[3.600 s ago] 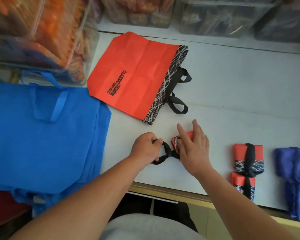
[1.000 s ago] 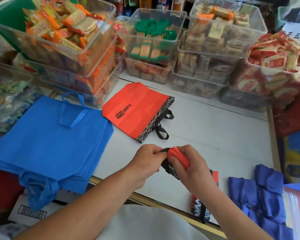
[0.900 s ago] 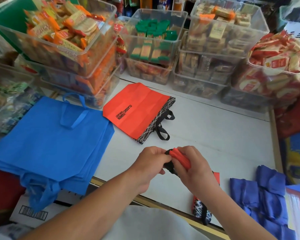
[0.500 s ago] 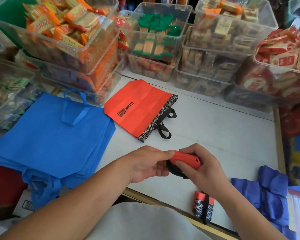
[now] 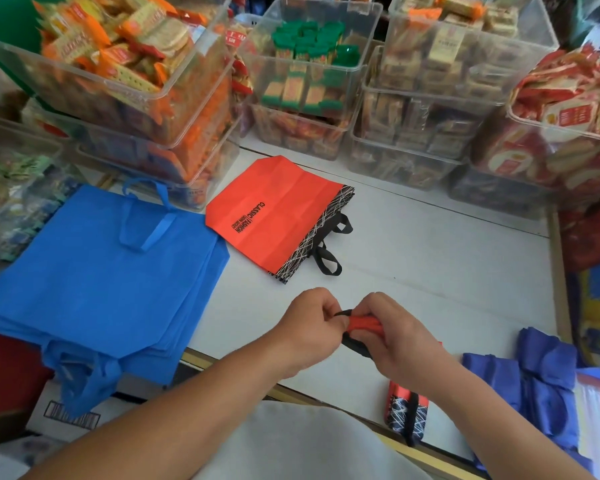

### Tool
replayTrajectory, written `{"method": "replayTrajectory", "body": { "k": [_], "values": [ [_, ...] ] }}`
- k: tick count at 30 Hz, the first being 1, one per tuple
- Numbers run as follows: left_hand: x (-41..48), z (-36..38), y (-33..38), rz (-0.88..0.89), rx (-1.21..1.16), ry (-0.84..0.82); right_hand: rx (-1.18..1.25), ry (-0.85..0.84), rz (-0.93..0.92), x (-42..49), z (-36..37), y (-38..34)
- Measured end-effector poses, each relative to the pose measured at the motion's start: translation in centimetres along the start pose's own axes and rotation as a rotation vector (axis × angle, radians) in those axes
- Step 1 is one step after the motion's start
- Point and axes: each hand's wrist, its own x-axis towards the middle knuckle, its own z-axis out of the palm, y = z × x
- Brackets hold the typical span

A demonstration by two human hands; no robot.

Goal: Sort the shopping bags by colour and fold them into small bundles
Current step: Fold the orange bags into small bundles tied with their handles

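A small rolled red bag bundle (image 5: pixel 362 323) is held above the white table (image 5: pixel 430 271). My right hand (image 5: pixel 399 337) grips the bundle, and my left hand (image 5: pixel 312 323) pinches its black handle strap at the bundle's left end. A flat red bag (image 5: pixel 274 216) with a black patterned rim lies unfolded further back. A stack of flat light-blue bags (image 5: pixel 101 278) lies at the left. One finished red bundle (image 5: pixel 407 410) sits at the table's near edge. Dark-blue bundles (image 5: pixel 541 382) lie at the right.
Clear plastic bins of packaged snacks (image 5: pixel 309 81) line the back and left of the table. A cardboard box (image 5: pixel 73 414) sits under the blue stack's hanging handles. Red and blue goods stand beyond the table's right edge (image 5: pixel 558 271).
Both hands lifted the red bundle off the table. My left hand now pulls the black strap at the bundle's end, and the bundle has turned in my right hand.
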Motion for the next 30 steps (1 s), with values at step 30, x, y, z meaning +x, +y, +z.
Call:
{"method": "replayTrajectory", "body": {
  "k": [30],
  "values": [
    [5.2, 7.0, -9.5, -0.075, 0.111, -0.134, 0.296, 0.513, 0.941, -11.0, 5.6, 7.3]
  ]
}}
